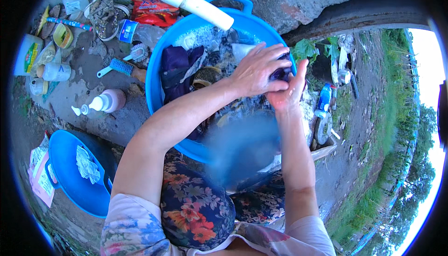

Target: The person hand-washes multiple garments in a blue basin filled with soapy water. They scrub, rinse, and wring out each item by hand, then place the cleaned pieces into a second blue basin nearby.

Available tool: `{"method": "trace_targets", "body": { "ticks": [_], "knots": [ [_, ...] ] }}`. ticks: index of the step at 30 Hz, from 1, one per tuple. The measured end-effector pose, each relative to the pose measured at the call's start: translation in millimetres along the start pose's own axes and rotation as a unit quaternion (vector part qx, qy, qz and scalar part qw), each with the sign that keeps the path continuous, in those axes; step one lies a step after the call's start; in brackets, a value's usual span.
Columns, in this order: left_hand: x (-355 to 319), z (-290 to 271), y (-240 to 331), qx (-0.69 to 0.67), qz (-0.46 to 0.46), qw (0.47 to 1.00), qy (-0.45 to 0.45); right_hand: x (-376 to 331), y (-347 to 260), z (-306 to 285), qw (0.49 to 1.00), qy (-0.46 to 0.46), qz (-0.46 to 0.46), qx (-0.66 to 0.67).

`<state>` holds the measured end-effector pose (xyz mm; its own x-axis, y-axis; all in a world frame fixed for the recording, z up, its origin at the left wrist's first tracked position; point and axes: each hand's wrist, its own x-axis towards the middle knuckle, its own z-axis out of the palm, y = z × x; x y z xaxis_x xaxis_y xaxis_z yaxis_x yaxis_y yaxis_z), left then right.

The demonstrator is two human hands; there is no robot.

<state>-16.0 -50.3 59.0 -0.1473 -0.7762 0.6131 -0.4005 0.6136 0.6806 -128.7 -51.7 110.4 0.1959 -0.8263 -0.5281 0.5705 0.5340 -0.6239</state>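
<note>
A large blue basin (154,64) holds soapy water and soaking laundry. Over its right side my left hand (259,71) curls its fingers around a small bunch of dark purple cloth (281,73). My right hand (289,90) presses the same bunch from the right, thumb pointing up. Both hands are wet, and most of the bunch is hidden between them. Left of my left forearm, a purple garment (176,63) lies in the basin. Next to it is a brownish round item (205,76), partly under water, whose kind I cannot make out.
A white pipe (205,11) reaches over the basin's far rim. Left are a blue-bristled brush (122,67), a pump bottle (112,101) and shoes (103,15). A second blue basin (70,181) with pale cloth stands lower left. A blue bottle (323,99) lies right. A blur covers the basin's near side.
</note>
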Motion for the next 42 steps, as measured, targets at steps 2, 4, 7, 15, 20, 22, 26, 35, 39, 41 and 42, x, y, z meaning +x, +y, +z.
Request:
{"method": "trace_targets", "body": {
  "ticks": [2, 4, 7, 15, 20, 22, 26, 35, 39, 41, 42],
  "knots": [
    [13, 12, 2, -0.023, -0.041, 0.998, 0.042, 4, -1, 4, 0.999, 0.039, 0.018, -0.018],
    [27, 8, 4, -0.066, -0.097, 0.993, -0.007, 12, -1, 10, 0.997, 0.034, -0.005, -0.064],
    [39, 17, 9, -0.144, -0.135, 0.975, 0.099, 18, 4, 17, 0.986, 0.057, -0.105, -0.114],
    [41, 16, -27, -0.165, -0.368, 0.908, 0.116, 40, -2, -19, 0.858, 0.063, -0.153, -0.487],
    [-22, 10, -67, 0.240, -0.062, 0.955, -0.165, 66, 32, -83, 0.586, -0.027, -0.278, -0.761],
    [-37, 15, -67, 0.301, -0.088, 0.916, -0.252, 84, 52, -107, 0.492, 0.000, -0.236, -0.838],
    [-31, 0, -59, 0.284, -0.171, 0.881, -0.339, 79, 50, -83, 0.550, -0.010, -0.197, -0.811],
    [8, -1, 13, -0.626, -0.444, 0.631, 0.113, 20, -4, -1, 0.967, 0.043, -0.218, -0.124],
    [-22, 20, 44, -0.170, -0.192, 0.958, 0.131, 39, 12, -15, 0.975, 0.080, -0.206, -0.029],
    [-27, 12, 40, -0.070, -0.084, 0.991, 0.081, 23, 10, -22, 0.992, -0.081, -0.093, 0.015],
    [-27, 1, 39, 0.031, -0.024, 0.999, 0.036, 12, 10, -20, 0.982, -0.177, -0.057, 0.021]
  ]
}}
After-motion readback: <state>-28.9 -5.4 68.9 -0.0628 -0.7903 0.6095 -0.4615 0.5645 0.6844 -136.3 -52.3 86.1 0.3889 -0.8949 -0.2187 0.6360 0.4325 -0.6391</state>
